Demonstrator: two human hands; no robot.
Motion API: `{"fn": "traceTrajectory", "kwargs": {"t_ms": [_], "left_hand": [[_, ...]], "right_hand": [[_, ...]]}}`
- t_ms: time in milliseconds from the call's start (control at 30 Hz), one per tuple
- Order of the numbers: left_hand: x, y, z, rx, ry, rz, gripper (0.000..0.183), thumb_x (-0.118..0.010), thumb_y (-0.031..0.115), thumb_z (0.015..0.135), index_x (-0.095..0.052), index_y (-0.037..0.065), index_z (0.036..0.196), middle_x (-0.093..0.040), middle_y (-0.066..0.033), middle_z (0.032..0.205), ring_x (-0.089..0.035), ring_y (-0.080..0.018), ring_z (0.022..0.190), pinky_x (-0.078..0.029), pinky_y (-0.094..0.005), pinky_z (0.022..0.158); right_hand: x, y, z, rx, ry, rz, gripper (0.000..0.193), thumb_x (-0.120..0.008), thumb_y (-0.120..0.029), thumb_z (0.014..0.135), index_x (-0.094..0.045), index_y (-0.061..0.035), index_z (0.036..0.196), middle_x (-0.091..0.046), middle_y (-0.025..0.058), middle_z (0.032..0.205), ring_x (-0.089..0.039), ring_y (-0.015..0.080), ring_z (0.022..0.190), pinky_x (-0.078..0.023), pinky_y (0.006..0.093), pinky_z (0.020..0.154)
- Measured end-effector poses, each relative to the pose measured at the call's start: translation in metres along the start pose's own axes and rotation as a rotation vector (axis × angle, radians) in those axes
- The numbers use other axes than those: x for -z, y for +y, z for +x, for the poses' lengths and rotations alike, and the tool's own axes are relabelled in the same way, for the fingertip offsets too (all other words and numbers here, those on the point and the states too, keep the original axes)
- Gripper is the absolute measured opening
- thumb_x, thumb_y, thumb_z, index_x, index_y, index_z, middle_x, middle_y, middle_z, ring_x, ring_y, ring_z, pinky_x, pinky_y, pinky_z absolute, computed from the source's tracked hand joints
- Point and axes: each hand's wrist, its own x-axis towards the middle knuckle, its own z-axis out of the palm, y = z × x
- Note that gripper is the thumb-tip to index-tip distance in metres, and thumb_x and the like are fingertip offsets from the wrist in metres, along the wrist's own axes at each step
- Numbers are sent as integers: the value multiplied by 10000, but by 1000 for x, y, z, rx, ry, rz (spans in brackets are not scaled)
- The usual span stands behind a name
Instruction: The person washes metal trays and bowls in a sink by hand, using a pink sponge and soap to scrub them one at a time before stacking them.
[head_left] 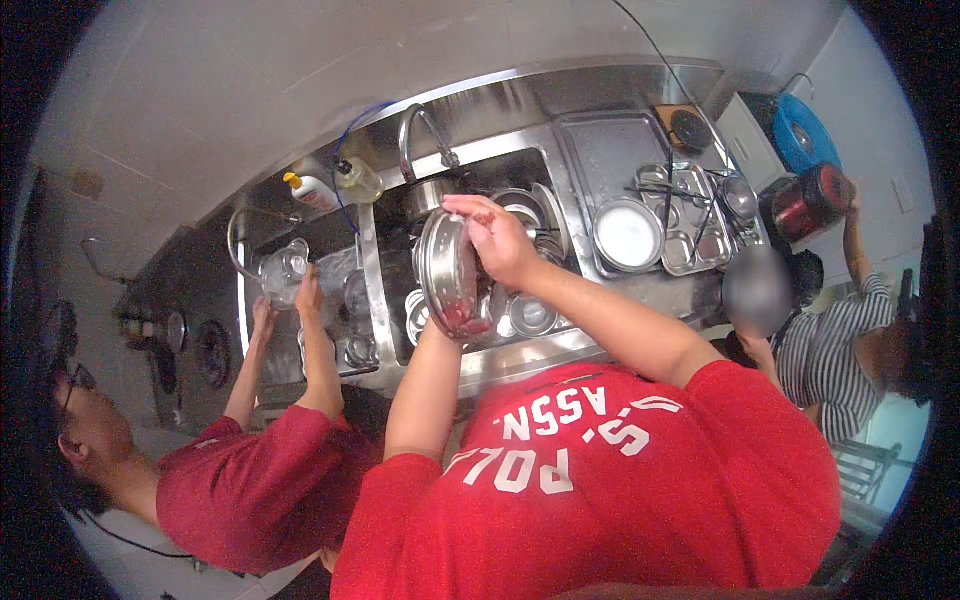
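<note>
Over the sink I hold a round, shiny stainless steel bowl (446, 262) with a ridged side, tilted up nearly on edge. My left hand (474, 327) grips its lower end, mostly hidden behind it. At the upper end, my right hand (500, 240) lies against the rim with its fingers over the edge. Below, several small steel dishes (532, 313) sit in the sink basin, partly covered by my arms. Behind the bowl stands a steel pot (430, 194) under the tap (408, 135).
At left, a co-worker's hands (305, 290) hold a clear container (284, 268) over the neighbouring basin. Bottles (318, 192) stand on the back ledge. A white-filled bowl (628, 234) and a compartment tray (697, 240) occupy the right counter. Further right, another person handles a dark red pot (812, 202).
</note>
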Motion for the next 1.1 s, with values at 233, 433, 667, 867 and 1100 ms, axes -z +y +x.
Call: {"fn": "traceTrajectory", "kwargs": {"t_ms": [233, 433, 667, 867, 1100], "left_hand": [[32, -16, 2, 265, -220, -229, 511, -506, 494, 944, -541, 65, 1220, -636, -129, 973, -624, -258, 629, -545, -374, 584], [46, -31, 2, 416, -361, -731, 621, -462, 580, 929, -506, 75, 1287, -588, -142, 952, -567, -238, 834, -467, -337, 680], [60, -42, 9, 268, -104, -582, 554, -414, 528, 978, -490, 81, 1297, -608, -143, 932, -630, -242, 777, -549, -366, 700], [52, -42, 22, 441, -289, -716, 576, -433, 557, 952, -542, 66, 1233, -584, -106, 848, -580, -277, 780, -518, -398, 728], [58, -50, 33, 537, -425, -707, 591, -498, 562, 917, -567, 48, 1198, -561, -90, 840, -546, -305, 839, -485, -425, 753]], "right_hand": [[0, 26, 32, -603, -98, 199, 320, -459, -198, 951, -683, 3, 1061, -671, 80, 872, -609, 160, 819, -486, 317, 782], [-10, 55, 7, -484, -39, 225, 324, -453, -288, 1007, -588, -68, 1204, -612, 60, 1044, -550, 126, 655, -499, 298, 645], [-16, 23, -10, -969, 66, 490, 355, -462, -345, 1016, -461, -116, 1287, -611, 75, 995, -519, 98, 482, -407, 243, 349], [-9, 51, -1, -893, 121, 300, 339, -592, -378, 940, -608, -42, 984, -653, 62, 772, -590, 145, 607, -468, 300, 551], [9, 93, 20, -468, 235, 77, 233, -652, -245, 930, -611, -16, 916, -644, 32, 733, -601, 92, 667, -477, 259, 634]]}}
